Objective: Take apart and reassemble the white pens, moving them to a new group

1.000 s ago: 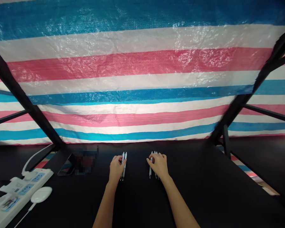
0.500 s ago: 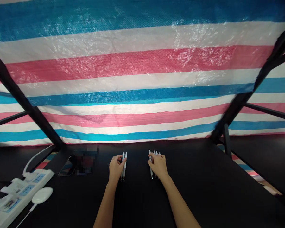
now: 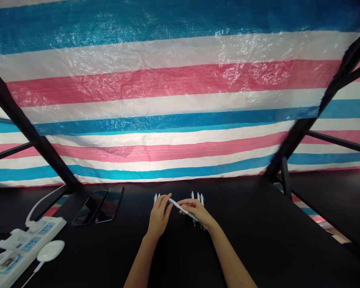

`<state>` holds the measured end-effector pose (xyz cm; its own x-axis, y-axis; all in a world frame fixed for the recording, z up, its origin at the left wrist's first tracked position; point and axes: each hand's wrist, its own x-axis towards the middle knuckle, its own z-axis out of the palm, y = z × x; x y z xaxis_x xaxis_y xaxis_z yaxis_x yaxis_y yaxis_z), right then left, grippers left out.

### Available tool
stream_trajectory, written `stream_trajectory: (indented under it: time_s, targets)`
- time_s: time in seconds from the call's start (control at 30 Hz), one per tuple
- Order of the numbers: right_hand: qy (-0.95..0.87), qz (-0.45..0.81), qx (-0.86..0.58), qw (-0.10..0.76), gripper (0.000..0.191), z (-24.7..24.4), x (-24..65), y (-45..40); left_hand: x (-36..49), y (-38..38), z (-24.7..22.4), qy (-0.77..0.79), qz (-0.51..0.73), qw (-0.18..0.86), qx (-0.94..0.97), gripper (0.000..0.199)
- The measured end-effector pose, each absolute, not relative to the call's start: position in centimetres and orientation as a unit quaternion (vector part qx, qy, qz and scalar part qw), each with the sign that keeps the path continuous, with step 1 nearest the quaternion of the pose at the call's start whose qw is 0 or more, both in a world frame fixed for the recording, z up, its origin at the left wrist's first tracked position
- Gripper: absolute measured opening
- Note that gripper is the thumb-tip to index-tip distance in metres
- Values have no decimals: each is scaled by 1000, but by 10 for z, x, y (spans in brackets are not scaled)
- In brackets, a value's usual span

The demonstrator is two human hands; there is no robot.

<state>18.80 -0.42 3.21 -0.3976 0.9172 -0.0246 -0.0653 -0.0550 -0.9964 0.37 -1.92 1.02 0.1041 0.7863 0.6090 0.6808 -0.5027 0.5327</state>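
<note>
Pen (image 3: 180, 207) sits crosswise between the hands in the head view, above the black table (image 3: 258, 244): the right hand (image 3: 198, 212) pinches it, and the left hand (image 3: 159, 216) closes its fingertips on the end. Earlier both hands lay over the pen rows; two pens (image 3: 155, 199) and three pens (image 3: 198, 197) remain there.

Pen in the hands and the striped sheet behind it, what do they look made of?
The retractable pen looks like white plastic, smooth with a soft sheen, though it's too small to be sure. The striped tarp looks like woven polyethylene: glossy, with a visible weave and crinkled glare.
</note>
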Motion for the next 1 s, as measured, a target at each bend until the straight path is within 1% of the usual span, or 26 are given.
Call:
stream_trajectory:
  time_s: [0.13, 0.27, 0.3, 0.47, 0.6, 0.8, 1.0]
  targets:
    - [-552, 645, -369, 379, 35, 33, 189, -5, 5, -19, 11, 483, 453, 67, 746, 24]
    - [-542, 670, -359, 359, 41, 30, 199, -3, 0, -18, 14, 500, 480, 54, 719, 22]
    - [-540, 669, -360, 362, 42, 29, 202, -2, -2, -18, 14, 505, 485, 49, 712, 22]
    - [-507, 626, -393, 443, 38, 26, 209, 4, -5, -18, 15, 509, 478, 42, 715, 22]
    - [-495, 609, -402, 471, 40, 22, 206, 7, -1, -18, 16, 504, 470, 44, 723, 23]
    - [-510, 590, -414, 470, 43, 17, 198, 8, -1, -18, 16, 520, 474, 62, 708, 26]
    - [-571, 520, -418, 478, 42, 13, 195, 11, -3, -16, 11, 541, 488, 105, 678, 28]
